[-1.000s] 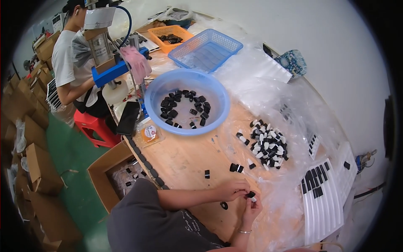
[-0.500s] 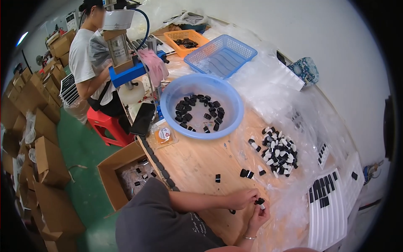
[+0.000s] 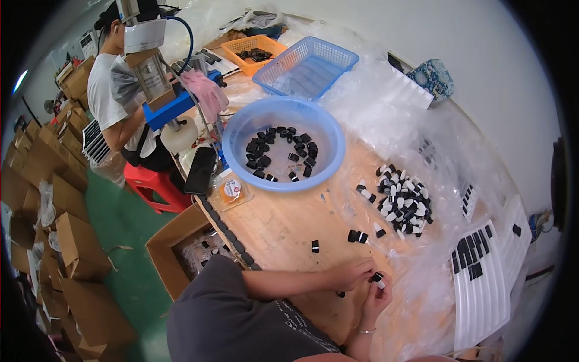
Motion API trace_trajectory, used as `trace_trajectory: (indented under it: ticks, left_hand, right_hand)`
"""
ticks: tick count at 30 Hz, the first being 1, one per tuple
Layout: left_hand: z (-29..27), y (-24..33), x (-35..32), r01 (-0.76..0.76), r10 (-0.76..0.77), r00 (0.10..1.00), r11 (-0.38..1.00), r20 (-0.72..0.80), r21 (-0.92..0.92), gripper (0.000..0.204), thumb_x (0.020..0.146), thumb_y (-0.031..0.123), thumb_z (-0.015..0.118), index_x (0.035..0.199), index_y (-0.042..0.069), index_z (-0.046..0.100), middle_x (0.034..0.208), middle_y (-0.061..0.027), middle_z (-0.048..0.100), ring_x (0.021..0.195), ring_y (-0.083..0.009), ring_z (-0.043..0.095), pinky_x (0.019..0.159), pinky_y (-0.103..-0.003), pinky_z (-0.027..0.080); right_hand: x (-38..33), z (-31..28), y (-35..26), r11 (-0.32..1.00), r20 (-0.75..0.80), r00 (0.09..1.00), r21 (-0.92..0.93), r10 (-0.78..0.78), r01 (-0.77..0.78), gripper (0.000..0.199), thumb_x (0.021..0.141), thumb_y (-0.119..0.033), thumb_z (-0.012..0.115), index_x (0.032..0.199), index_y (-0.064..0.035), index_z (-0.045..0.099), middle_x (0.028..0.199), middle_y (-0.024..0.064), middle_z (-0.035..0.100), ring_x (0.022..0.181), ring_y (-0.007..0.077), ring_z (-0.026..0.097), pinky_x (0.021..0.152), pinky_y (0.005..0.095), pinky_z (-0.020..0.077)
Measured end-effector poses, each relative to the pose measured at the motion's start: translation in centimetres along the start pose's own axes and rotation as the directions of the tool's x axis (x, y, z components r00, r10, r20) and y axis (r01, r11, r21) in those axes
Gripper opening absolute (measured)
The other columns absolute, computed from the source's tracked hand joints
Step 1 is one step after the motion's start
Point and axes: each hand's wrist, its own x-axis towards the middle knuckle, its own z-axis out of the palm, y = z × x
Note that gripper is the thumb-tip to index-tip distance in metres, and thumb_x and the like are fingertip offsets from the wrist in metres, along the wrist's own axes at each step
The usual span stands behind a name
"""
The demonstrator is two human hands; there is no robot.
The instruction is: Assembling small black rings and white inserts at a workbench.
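Still working on one small cap

Both hands have stayed on the black-and-white cap (image 3: 378,279) for the last second, so work on it seems to go on. The left hand (image 3: 357,274) and right hand (image 3: 378,294) pinch it, nearly closed, over the surface (image 3: 277,223). Fingers hide much of it. The left arm now covers part of a black ring (image 3: 341,294).

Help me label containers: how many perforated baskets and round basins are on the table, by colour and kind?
Orange perforated basket: 1
Blue perforated basket: 1
Blue round basin: 1
Total: 3
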Motion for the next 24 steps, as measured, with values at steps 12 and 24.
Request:
trace_trajectory:
  ticks: [12, 24]
  left_hand:
    - [0.5, -1.8, -1.5, 0.368, -0.359, 0.929, 0.923, 0.093, -0.114, 0.013, 0.090, -0.005, 0.045, 0.097, 0.005, 0.049, 0.087, -0.0055, 0.052, 0.078, -0.0123, 0.051, 0.069, -0.026, 0.044]
    - [0.8, -0.2, -0.1, 0.339, -0.338, 0.940, 0.940, 0.046, -0.031, 0.003, 0.095, 0.004, 0.043, 0.094, 0.004, 0.046, 0.081, -0.0050, 0.048, 0.066, -0.0106, 0.045, 0.060, -0.024, 0.039]
  right_hand:
    - [0.3, 0.0, -1.1, 0.974, -0.037, 0.996, -0.208, 0.080, -0.086, 0.015, 0.081, 0.001, 0.065, 0.095, -0.0017, 0.062, 0.090, 0.0029, 0.061, 0.074, 0.0071, 0.054, 0.062, 0.0194, 0.0441]
    - [0.0, 0.2, -1.4, 0.984, -0.186, 0.966, 0.053, 0.178, -0.171, 0.018, 0.080, 0.003, 0.068, 0.097, -0.0012, 0.062, 0.091, 0.0029, 0.062, 0.073, 0.0044, 0.053, 0.059, 0.0187, 0.0401]
